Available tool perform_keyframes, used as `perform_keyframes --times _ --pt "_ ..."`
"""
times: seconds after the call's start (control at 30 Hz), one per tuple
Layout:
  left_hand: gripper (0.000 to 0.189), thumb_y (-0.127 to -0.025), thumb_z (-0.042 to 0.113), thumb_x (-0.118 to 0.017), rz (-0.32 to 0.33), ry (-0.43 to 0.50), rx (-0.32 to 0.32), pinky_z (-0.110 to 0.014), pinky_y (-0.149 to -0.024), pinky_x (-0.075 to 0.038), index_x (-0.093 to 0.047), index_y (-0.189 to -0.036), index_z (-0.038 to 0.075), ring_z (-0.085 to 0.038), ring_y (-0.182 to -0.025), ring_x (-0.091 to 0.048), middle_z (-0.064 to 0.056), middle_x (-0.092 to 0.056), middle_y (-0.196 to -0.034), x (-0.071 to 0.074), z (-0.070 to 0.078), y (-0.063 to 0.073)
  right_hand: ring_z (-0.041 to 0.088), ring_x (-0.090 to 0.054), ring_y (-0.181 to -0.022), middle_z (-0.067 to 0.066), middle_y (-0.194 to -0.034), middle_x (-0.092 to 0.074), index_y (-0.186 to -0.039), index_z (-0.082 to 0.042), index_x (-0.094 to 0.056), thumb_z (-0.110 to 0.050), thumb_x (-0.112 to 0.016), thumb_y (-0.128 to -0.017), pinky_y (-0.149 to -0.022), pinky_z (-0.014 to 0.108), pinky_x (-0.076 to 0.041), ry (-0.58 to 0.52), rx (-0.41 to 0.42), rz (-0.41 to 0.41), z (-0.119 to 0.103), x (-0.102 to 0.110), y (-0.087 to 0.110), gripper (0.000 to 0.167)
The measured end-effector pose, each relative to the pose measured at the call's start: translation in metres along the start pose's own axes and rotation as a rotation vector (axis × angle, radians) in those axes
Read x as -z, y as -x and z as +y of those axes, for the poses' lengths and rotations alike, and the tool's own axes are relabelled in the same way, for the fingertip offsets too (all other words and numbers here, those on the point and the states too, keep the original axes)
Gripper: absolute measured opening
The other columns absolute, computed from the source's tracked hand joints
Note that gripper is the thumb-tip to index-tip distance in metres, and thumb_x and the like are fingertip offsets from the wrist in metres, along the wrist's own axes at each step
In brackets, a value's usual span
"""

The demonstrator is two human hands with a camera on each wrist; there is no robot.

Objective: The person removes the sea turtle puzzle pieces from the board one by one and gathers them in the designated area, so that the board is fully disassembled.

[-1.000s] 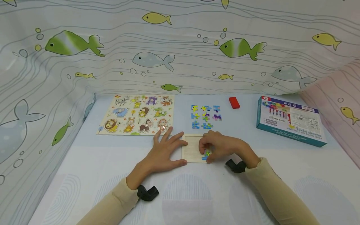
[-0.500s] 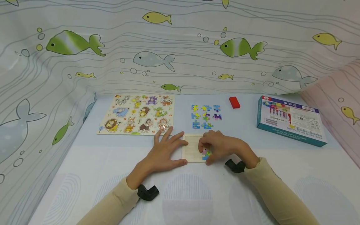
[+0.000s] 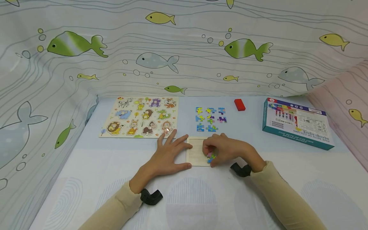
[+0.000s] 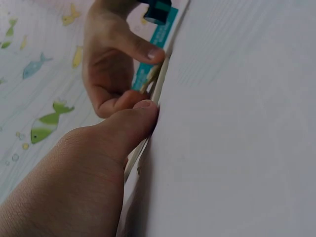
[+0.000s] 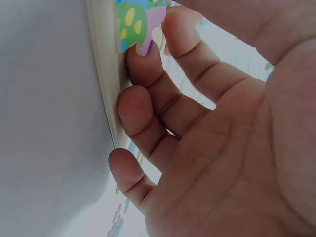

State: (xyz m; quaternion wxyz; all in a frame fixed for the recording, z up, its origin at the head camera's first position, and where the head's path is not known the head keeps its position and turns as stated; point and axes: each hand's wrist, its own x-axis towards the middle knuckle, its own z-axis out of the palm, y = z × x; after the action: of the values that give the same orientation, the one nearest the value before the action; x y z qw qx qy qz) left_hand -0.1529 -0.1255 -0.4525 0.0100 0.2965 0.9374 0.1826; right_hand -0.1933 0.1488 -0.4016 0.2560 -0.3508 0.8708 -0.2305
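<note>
A shallow wooden puzzle tray [image 3: 195,153] lies on the table before me. My left hand [image 3: 166,158] has its fingers spread, with fingertips and thumb touching the tray's left edge. Over the right half of the tray, my right hand [image 3: 227,148] pinches a jigsaw piece [image 3: 211,157] between thumb and fingers. The right wrist view shows the piece's green, yellow, pink and blue print [image 5: 133,24] near the tray's rim. The hand hides part of the piece and the tray's right side. Several loose jigsaw pieces [image 3: 211,128] lie in rows behind the tray.
An animal puzzle board [image 3: 138,123] lies at the back left, just beyond my left fingertips. A red block [image 3: 239,104] is at the back, right of the loose pieces. Further right rests a flat teal-edged box [image 3: 297,124]. A fish-patterned curtain [image 3: 195,68] hangs behind the table.
The jigsaw piece has shifted and turned slightly in my right fingers, so its pink part now shows. My left hand stays in place on the tray edge.
</note>
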Motion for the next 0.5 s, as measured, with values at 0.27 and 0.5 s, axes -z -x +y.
perform_keyframes --times 0.27,0.5 --pt "0.064 -0.086 0.07 -0.063 0.003 -0.008 -0.002 -0.066 -0.12 0.0 -0.055 -0.141 0.038 -0.035 -0.16 -0.008 0.007 -0.033 -0.167 -0.0006 -0.001 0.0002 0.012 -0.051 -0.097 -0.008 -0.091 -0.06 -0.093 -0.024 -0.063 -0.024 -0.091 -0.074 -0.088 0.038 -0.032 0.039 -0.007 0.016 0.0 0.0 -0.0001 0.034" --pt "0.065 -0.086 0.07 -0.063 -0.002 -0.011 0.003 -0.066 -0.12 0.001 -0.054 -0.141 0.038 -0.034 -0.161 -0.006 0.008 -0.031 -0.167 -0.0013 -0.0018 0.0 0.012 -0.054 -0.091 -0.008 -0.088 -0.06 -0.092 -0.026 -0.065 -0.024 -0.091 -0.074 -0.085 0.039 -0.031 0.057 0.018 0.023 0.0004 -0.0002 0.0005 0.032"
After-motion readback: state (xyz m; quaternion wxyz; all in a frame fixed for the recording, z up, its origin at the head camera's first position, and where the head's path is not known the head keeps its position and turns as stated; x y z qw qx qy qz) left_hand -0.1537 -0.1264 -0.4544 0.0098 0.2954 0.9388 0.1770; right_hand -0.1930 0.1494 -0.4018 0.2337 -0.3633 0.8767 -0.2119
